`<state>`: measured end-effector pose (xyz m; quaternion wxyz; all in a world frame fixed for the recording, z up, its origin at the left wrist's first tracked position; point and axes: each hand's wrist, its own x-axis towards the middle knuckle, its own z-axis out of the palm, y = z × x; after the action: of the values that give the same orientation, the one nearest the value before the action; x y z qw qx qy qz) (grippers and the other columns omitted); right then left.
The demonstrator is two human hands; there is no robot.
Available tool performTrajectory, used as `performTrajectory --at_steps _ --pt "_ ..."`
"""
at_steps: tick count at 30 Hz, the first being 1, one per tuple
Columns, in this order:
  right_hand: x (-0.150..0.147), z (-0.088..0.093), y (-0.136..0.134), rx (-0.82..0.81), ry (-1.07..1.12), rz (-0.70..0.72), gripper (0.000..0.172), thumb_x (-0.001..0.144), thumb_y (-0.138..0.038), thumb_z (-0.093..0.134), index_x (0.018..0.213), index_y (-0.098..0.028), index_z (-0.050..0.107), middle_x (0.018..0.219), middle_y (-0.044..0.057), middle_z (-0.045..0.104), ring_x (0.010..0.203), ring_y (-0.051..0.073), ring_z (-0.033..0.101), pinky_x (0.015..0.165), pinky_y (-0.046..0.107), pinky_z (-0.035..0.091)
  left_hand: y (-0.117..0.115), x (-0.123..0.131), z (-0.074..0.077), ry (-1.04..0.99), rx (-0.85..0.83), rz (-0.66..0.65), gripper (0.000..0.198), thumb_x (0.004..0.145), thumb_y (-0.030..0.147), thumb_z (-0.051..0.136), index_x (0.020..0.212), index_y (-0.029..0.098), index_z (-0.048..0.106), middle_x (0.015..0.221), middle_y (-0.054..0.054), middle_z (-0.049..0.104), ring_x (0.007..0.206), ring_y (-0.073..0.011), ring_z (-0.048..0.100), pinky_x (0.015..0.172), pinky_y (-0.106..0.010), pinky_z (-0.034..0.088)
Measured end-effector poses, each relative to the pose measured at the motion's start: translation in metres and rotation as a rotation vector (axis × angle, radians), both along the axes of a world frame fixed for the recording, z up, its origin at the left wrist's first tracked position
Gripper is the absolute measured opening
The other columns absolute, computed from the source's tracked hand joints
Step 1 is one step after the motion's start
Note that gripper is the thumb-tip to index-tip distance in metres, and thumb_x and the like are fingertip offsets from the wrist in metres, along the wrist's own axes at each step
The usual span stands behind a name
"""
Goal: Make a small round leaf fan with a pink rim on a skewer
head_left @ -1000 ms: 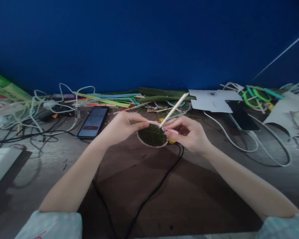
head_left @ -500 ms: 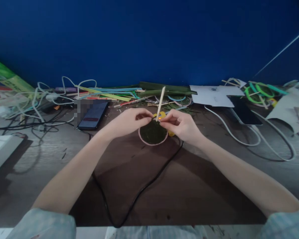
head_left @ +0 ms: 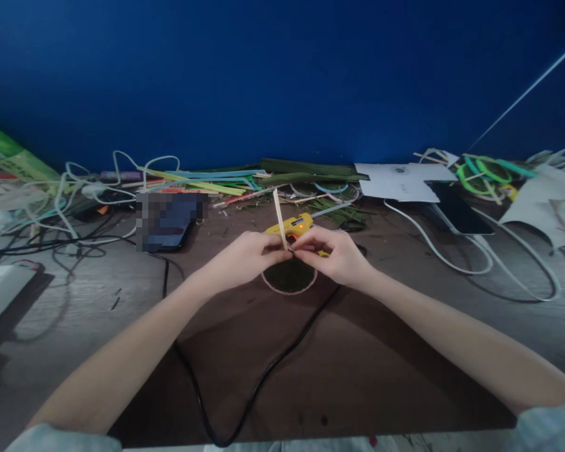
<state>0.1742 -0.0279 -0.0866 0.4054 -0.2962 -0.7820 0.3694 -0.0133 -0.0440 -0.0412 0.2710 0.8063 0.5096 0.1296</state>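
A pale wooden stick [head_left: 279, 216] stands up, leaning slightly left, with its lower end at my pinched fingertips. My left hand [head_left: 245, 260] has thumb and finger closed on that lower end. Touching it from the other side, my right hand [head_left: 334, 254] is closed in a pinch; what lies between its fingers is too small to make out. Below my fingertips is a round dark green piece with a pale pink rim [head_left: 290, 292], its top partly hidden by my hands. Just behind my hands lies a yellow glue gun [head_left: 289, 224] with an orange light.
A black cable [head_left: 263, 376] loops across the table's front. Left are a phone [head_left: 169, 223], tangled cords and a white power strip [head_left: 4, 289]. Strips, sticks and green leaves [head_left: 311, 169] line the back. White paper [head_left: 400, 182] and another phone [head_left: 461, 210] lie right.
The stick has tipped from leaning right to leaning slightly left. Both hands have come closer together and lower in view, uncovering more of the glue gun.
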Motion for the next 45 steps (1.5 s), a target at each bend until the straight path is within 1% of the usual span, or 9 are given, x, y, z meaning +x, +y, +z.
performTrajectory --at_steps 6,10,12,16,20,26,32,38,45 --pt "-0.001 -0.010 0.000 0.029 0.020 -0.033 0.006 0.078 -0.020 0.057 0.083 -0.019 0.061 0.081 0.003 0.066 0.074 0.014 0.064 0.068 0.027 0.053 0.001 0.003 -0.011 -0.093 0.003 0.003 0.023 0.082 0.035 0.050 0.079 0.019 0.066 0.068 0.002 0.065 0.063 -0.0144 0.057 0.058 -0.023 0.040" --pt "-0.003 -0.017 -0.002 0.010 0.048 -0.058 0.005 0.078 -0.020 0.058 0.082 -0.020 0.060 0.080 0.002 0.067 0.071 0.013 0.064 0.063 0.025 0.052 0.007 -0.003 -0.017 -0.175 -0.130 -0.070 0.027 0.081 0.038 0.052 0.094 0.020 0.066 0.087 -0.001 0.068 0.078 -0.0175 0.061 0.069 -0.025 0.044" --pt "-0.003 -0.019 -0.003 0.003 0.054 -0.061 0.005 0.079 -0.020 0.058 0.083 -0.020 0.060 0.080 0.002 0.067 0.070 0.013 0.064 0.063 0.024 0.052 0.012 -0.008 -0.017 -0.179 -0.212 -0.083 0.031 0.082 0.041 0.049 0.096 0.019 0.066 0.091 -0.002 0.068 0.085 -0.0193 0.061 0.073 -0.027 0.045" --pt "-0.001 -0.020 -0.003 0.005 0.076 -0.060 0.004 0.079 -0.020 0.058 0.083 -0.019 0.060 0.080 0.002 0.067 0.070 0.012 0.063 0.062 0.024 0.052 0.017 -0.017 -0.018 -0.299 -0.283 -0.004 0.030 0.084 0.035 0.045 0.093 0.018 0.067 0.095 -0.002 0.068 0.092 -0.0183 0.059 0.084 -0.029 0.043" --pt "0.000 -0.022 -0.004 0.020 0.090 -0.061 0.004 0.080 -0.020 0.058 0.084 -0.020 0.060 0.080 0.002 0.067 0.070 0.012 0.063 0.062 0.023 0.052 0.017 -0.019 -0.022 -0.379 -0.362 0.035 0.028 0.082 0.038 0.051 0.094 0.018 0.067 0.097 -0.003 0.068 0.090 -0.0171 0.060 0.083 -0.029 0.044" --pt "-0.001 -0.023 -0.005 0.007 0.075 -0.067 0.005 0.080 -0.021 0.058 0.084 -0.020 0.060 0.081 0.002 0.067 0.071 0.012 0.064 0.062 0.023 0.053 0.016 -0.018 -0.027 -0.443 -0.398 0.024 0.026 0.079 0.038 0.057 0.090 0.018 0.068 0.096 -0.002 0.069 0.091 -0.0175 0.060 0.086 -0.030 0.043" --pt "-0.001 -0.023 -0.005 0.052 0.079 -0.066 0.005 0.079 -0.018 0.059 0.084 -0.019 0.060 0.080 0.001 0.067 0.070 0.011 0.064 0.063 0.022 0.054 0.016 -0.015 -0.031 -0.548 -0.524 0.013 0.025 0.077 0.036 0.060 0.092 0.016 0.067 0.092 -0.002 0.068 0.088 -0.0169 0.059 0.084 -0.030 0.042" --pt "-0.001 -0.023 -0.005 0.056 0.092 -0.059 0.006 0.079 -0.016 0.059 0.084 -0.019 0.060 0.080 0.000 0.067 0.070 0.011 0.064 0.063 0.020 0.054 0.015 -0.010 -0.030 -0.558 -0.516 0.045 0.020 0.075 0.033 0.062 0.084 0.016 0.068 0.083 0.000 0.067 0.080 -0.0151 0.058 0.082 -0.029 0.041" --pt "-0.001 -0.022 -0.005 0.055 0.095 -0.083 0.005 0.079 -0.017 0.059 0.083 -0.019 0.060 0.079 0.001 0.067 0.069 0.011 0.064 0.062 0.022 0.054 0.015 -0.016 -0.029 -0.631 -0.585 0.004 0.018 0.078 0.029 0.060 0.089 0.019 0.069 0.091 -0.001 0.068 0.086 -0.0153 0.059 0.083 -0.027 0.041"
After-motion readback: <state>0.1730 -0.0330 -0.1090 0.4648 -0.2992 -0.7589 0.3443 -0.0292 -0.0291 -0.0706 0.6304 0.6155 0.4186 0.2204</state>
